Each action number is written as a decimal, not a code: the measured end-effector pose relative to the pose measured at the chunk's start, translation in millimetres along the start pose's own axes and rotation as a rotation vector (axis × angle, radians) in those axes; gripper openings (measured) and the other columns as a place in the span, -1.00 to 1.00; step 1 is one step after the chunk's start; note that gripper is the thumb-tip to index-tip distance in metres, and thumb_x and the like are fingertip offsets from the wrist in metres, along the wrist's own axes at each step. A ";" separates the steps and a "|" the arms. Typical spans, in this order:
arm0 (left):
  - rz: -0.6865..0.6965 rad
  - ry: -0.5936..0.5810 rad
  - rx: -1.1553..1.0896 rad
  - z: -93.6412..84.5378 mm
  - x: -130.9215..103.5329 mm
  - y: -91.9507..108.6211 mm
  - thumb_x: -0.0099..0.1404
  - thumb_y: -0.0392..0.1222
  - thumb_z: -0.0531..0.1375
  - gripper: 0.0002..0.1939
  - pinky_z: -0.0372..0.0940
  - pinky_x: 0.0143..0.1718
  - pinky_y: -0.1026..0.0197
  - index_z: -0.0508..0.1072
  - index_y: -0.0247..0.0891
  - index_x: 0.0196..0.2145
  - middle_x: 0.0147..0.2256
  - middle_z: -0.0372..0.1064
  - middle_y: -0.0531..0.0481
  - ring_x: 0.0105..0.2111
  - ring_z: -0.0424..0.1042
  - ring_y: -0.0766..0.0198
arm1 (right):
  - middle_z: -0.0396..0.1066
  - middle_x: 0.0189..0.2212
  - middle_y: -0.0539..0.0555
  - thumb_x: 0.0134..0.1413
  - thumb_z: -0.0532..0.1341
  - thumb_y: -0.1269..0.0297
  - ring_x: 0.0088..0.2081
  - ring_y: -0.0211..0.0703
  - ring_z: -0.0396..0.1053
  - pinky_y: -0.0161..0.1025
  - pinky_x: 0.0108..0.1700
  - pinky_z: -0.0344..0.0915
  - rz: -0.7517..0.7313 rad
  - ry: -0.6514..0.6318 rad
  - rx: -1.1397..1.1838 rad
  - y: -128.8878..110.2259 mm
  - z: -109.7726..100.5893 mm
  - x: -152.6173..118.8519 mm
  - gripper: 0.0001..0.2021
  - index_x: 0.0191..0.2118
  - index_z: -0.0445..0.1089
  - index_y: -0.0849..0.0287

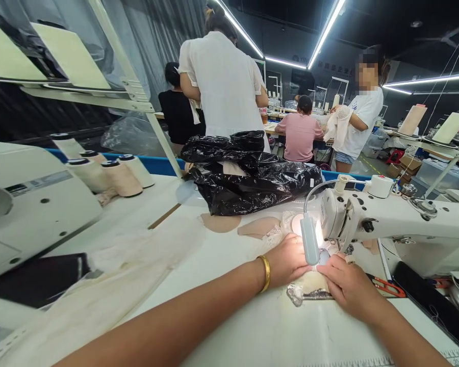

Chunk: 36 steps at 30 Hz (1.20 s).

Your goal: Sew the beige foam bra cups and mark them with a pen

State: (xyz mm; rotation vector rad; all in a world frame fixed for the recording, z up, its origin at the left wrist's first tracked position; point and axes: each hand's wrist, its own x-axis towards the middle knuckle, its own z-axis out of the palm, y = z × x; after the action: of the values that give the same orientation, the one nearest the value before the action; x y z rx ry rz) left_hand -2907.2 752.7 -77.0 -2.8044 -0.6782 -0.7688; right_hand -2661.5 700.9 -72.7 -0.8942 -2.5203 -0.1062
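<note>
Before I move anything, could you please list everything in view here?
sewing machine: one, white, right
second machine: one, white, far left
lamp: one, grey, centre right
thread cones: five, cream and peach, left
plastic bag: one, black, centre
flat pieces: two, beige, centre
phone: one, black, right
tool: one, orange, left of phone
people: at least four, mixed clothing, background
fabric: count unclear, cream, below lamp
left hand: one, gold bracelet, on fabric
right hand: one, bare, touching fabric

Pale cream fabric (312, 281) (apparently a little rumpled, partly hidden) between both hands (288, 261).
</note>
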 end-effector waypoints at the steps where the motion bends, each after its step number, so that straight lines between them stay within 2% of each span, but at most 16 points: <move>1: 0.006 0.002 -0.014 0.0 0.8 -1.2 0.41 -0.16 0.16 -0.85 0.20 0.01 0.01 0.55 -0.16 -0.23 -0.25 0.54 -0.01 -0.16 0.45 0.10 | 0.35 -0.32 0.06 0.25 0.09 0.54 -0.27 -0.05 0.33 -0.21 -0.32 0.21 -0.002 0.002 -0.002 -0.3 -0.2 0.4 -0.69 -0.02 0.41 0.04; 8: -0.094 -0.050 -0.015 -19.8 8.7 11.1 0.38 -0.25 0.18 -0.90 0.17 -0.04 0.03 0.50 -0.20 -0.30 -0.25 0.52 -0.02 -0.20 0.42 0.10 | 0.36 -0.34 0.07 0.26 0.05 0.52 -0.29 -0.04 0.33 -0.19 -0.31 0.23 0.022 -0.013 0.013 1.9 2.7 0.3 -0.70 -0.05 0.42 0.07; 11: -0.162 -0.049 0.006 -20.1 12.3 16.2 0.35 -0.24 0.21 -0.92 0.18 -0.04 0.02 0.47 -0.22 -0.33 -0.22 0.49 -0.05 -0.18 0.41 0.08 | 0.38 -0.31 0.09 0.28 0.04 0.51 -0.26 -0.02 0.34 -0.16 -0.28 0.25 0.034 -0.014 0.039 4.5 4.3 -1.4 -0.71 -0.04 0.42 0.08; 13: -0.202 -0.033 0.015 -16.9 13.1 15.5 0.35 -0.31 0.17 -0.92 0.21 -0.08 0.03 0.44 -0.24 -0.33 -0.25 0.48 -0.08 -0.21 0.42 0.08 | 0.38 -0.30 0.09 0.31 0.03 0.48 -0.25 -0.01 0.35 -0.15 -0.25 0.26 0.060 -0.014 0.086 2.8 3.8 -2.1 -0.72 -0.06 0.42 0.07; 16: -0.239 -0.009 0.019 -17.7 6.0 15.0 0.29 -0.46 0.08 -0.84 0.23 -0.19 0.05 0.40 -0.27 -0.33 -0.31 0.45 -0.11 -0.31 0.40 0.11 | 0.39 -0.31 0.06 0.38 0.01 0.38 -0.27 -0.03 0.35 -0.13 -0.22 0.25 0.156 -0.003 0.241 -8.7 1.7 -0.2 -0.78 -0.12 0.40 0.06; 19: -0.213 0.032 -0.039 -31.1 -15.9 34.8 0.31 -0.47 0.05 -0.79 0.27 -0.15 0.07 0.42 -0.26 -0.22 -0.27 0.48 -0.09 -0.30 0.42 0.15 | 0.37 -0.39 -0.02 0.40 0.06 0.20 -0.36 -0.10 0.31 -0.17 -0.28 0.23 0.380 -0.009 0.587 -28.8 1.1 6.1 -0.85 -0.04 0.29 0.07; 20: -0.210 0.070 -0.106 -36.8 -25.6 48.6 0.34 -0.43 0.06 -0.78 0.28 -0.09 0.07 0.43 -0.24 -0.16 -0.22 0.50 -0.08 -0.24 0.44 0.15 | 0.33 -0.44 -0.07 0.38 0.09 0.14 -0.40 -0.13 0.29 -0.20 -0.31 0.21 0.461 -0.002 0.719 -36.4 1.6 8.8 -0.81 0.00 0.25 0.08; 22: -0.268 0.185 -0.387 -46.1 -44.8 84.9 0.38 -0.32 0.12 -0.79 0.26 0.03 0.01 0.45 -0.17 -0.07 -0.12 0.52 -0.08 -0.10 0.46 0.09 | 0.26 -0.49 -0.14 0.32 0.17 0.06 -0.44 -0.17 0.25 -0.24 -0.35 0.19 0.574 0.037 0.930 -52.4 3.3 13.3 -0.68 0.05 0.20 0.09; 23: -0.376 0.213 -0.593 -48.7 -52.8 104.9 0.36 -0.21 0.22 -0.79 0.27 0.06 -0.01 0.46 -0.17 -0.04 -0.07 0.51 -0.12 -0.03 0.45 0.03 | 0.23 -0.50 -0.16 0.27 0.22 0.05 -0.45 -0.18 0.24 -0.26 -0.35 0.19 0.603 0.072 0.998 -61.0 4.7 14.4 -0.64 0.06 0.21 0.09; 25: -0.652 0.142 -1.188 -48.9 -62.8 141.2 0.32 0.00 0.33 -0.73 0.36 -0.03 0.05 0.50 -0.19 -0.12 -0.16 0.55 -0.12 -0.13 0.51 0.07 | 0.19 -0.50 -0.18 0.20 0.29 0.05 -0.46 -0.21 0.23 -0.29 -0.37 0.20 0.640 0.160 1.093 -80.3 9.3 12.3 -0.58 0.08 0.23 0.08; 26: -0.835 0.185 -1.475 -47.2 -64.4 154.6 0.27 0.10 0.36 -0.62 0.38 -0.05 0.06 0.50 -0.18 -0.09 -0.18 0.56 -0.13 -0.16 0.54 0.08 | 0.19 -0.48 -0.17 0.18 0.32 0.05 -0.45 -0.21 0.24 -0.29 -0.36 0.23 0.651 0.207 1.134 -91.0 12.8 8.7 -0.54 0.10 0.24 0.06; 28: -1.089 0.428 -1.806 -44.1 -62.2 168.5 0.18 0.21 0.41 -0.49 0.39 0.00 0.07 0.53 -0.22 -0.09 -0.16 0.58 -0.16 -0.12 0.56 0.07 | 0.23 -0.42 -0.13 0.15 0.35 0.01 -0.38 -0.19 0.30 -0.27 -0.28 0.31 0.677 0.308 1.189 -113.0 22.3 -3.4 -0.47 0.15 0.24 0.02; 30: -1.183 0.760 -1.849 -45.0 -56.4 167.9 0.09 0.16 0.48 -0.48 0.37 0.07 0.10 0.58 -0.28 -0.16 -0.12 0.58 -0.19 -0.02 0.53 0.03 | 0.32 -0.34 -0.06 0.13 0.37 -0.04 -0.30 -0.13 0.37 -0.22 -0.18 0.36 0.707 0.396 1.188 -132.1 33.1 -19.2 -0.40 0.20 0.23 -0.01; 32: -1.179 0.956 -1.787 -49.9 -51.7 161.1 0.04 0.05 0.53 -0.54 0.39 0.05 0.12 0.60 -0.30 -0.21 -0.12 0.59 -0.18 0.01 0.51 -0.01 | 0.39 -0.33 -0.01 0.11 0.38 -0.10 -0.31 -0.10 0.39 -0.20 -0.19 0.37 0.730 0.429 1.166 -143.9 41.3 -33.3 -0.36 0.22 0.23 -0.01; 34: -1.172 0.993 -1.774 -54.7 -49.5 155.6 0.02 -0.01 0.54 -0.57 0.42 -0.02 0.16 0.61 -0.30 -0.23 -0.15 0.60 -0.15 -0.02 0.52 0.00 | 0.39 -0.39 -0.02 0.12 0.36 -0.15 -0.37 -0.09 0.38 -0.20 -0.24 0.36 0.735 0.433 1.185 -146.9 43.3 -41.6 -0.34 0.23 0.22 -0.01; 36: -1.178 0.927 -1.877 -56.4 -49.1 153.7 0.04 0.00 0.53 -0.59 0.43 -0.08 0.18 0.62 -0.31 -0.24 -0.17 0.60 -0.15 -0.05 0.53 0.01 | 0.37 -0.43 -0.06 0.13 0.35 -0.15 -0.39 -0.10 0.38 -0.21 -0.25 0.35 0.748 0.449 1.237 -143.8 39.6 -43.9 -0.35 0.24 0.21 -0.02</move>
State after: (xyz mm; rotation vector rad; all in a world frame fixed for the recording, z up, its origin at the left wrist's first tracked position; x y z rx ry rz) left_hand -2898.6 583.0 -58.6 -1.2830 -1.9009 -4.0620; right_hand -2735.5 571.3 -116.3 -0.9705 -1.2558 1.1796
